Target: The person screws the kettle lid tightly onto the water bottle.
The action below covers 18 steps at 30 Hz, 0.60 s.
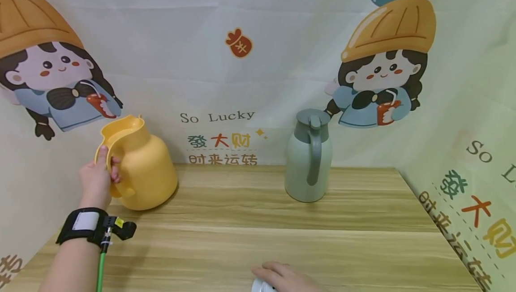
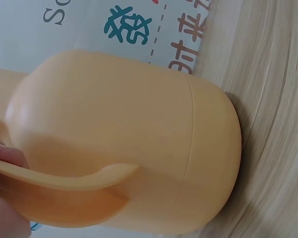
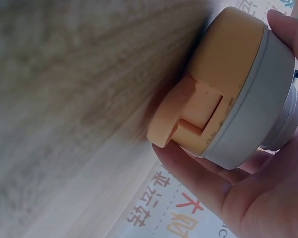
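Note:
My left hand (image 1: 96, 178) grips the handle of a yellow thermos jug (image 1: 147, 171) at the back left. Its mouth is uncovered, and its base is at the tabletop. In the left wrist view, fingers (image 2: 10, 155) show behind the jug's handle (image 2: 64, 181). At the front edge of the head view, my right hand (image 1: 288, 277) holds the jug lid (image 1: 261, 285), mostly cut off there. The right wrist view shows the lid (image 3: 238, 94) between thumb and fingers, its yellow top with spout lever toward the wood and its grey plug side facing away.
A grey-green thermos jug (image 1: 308, 162) with its lid on stands at the back, right of the middle, its handle toward me. Printed cloth (image 1: 217, 81) hangs behind the wooden table (image 1: 242, 211) and along both sides. A green cable (image 1: 101, 269) runs from my left wrist strap.

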Motion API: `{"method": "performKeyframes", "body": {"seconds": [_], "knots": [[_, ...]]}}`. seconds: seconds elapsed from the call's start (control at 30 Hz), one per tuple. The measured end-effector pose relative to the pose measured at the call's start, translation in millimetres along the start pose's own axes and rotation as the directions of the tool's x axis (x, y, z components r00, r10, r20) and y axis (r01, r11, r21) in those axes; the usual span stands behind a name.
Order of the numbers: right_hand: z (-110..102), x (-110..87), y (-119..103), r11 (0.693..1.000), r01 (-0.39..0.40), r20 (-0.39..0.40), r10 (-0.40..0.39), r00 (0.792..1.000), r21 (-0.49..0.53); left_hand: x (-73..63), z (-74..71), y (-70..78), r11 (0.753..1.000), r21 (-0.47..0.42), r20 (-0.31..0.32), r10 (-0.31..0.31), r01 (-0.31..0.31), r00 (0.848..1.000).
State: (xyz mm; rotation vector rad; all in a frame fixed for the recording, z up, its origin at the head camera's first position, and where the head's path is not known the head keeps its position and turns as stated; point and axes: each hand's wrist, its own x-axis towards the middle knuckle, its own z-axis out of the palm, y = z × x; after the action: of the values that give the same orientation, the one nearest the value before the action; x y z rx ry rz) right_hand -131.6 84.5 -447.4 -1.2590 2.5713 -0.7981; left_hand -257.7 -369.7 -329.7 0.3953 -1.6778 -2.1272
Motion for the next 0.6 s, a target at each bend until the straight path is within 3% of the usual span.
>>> {"method": "performKeyframes", "body": {"seconds": [0.43,0.6], "knots": [[-12,-2.9,8,0.997,0.074,-0.015,-0.074,0.997,0.014,-1.2,4.7,-3.8,1.0,-0.015,-0.066,-0.016,0.015,0.998],[-20,-3.7,8,0.991,0.134,-0.077,-0.132,0.988,0.021,-3.4,9.6,-4.1,0.999,-0.036,-0.104,0.004,-0.008,0.995]]}}
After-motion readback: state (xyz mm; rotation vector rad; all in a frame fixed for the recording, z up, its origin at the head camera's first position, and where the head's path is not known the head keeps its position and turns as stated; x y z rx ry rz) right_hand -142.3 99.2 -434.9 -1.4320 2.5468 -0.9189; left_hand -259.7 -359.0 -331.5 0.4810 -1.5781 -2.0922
